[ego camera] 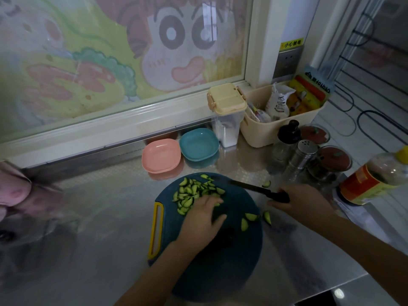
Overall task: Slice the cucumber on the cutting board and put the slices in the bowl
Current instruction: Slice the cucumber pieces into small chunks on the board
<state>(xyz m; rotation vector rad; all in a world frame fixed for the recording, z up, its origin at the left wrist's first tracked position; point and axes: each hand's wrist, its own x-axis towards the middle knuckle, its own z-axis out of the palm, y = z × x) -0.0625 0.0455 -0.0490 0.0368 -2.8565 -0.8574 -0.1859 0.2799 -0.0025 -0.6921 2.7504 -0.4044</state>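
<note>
Counter (99, 217), slices (194, 192) on board (220, 261), bowls (160, 156) empty

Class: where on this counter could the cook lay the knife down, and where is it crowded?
Free: bare counter left of the cutting board; the board's near half. Crowded: bowls behind; shaker and bottle right of the knife.

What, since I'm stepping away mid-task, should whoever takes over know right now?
Left hand rests against the pile of green cucumber slices on the round dark-blue cutting board; whether it holds an uncut piece is unclear.
Right hand grips the black knife at the board's far right edge.
Done: many slices cut.
Left: move slices into a bowl; the pink square bowl and teal square bowl are empty, and two stray slices lie on the steel counter.
</note>
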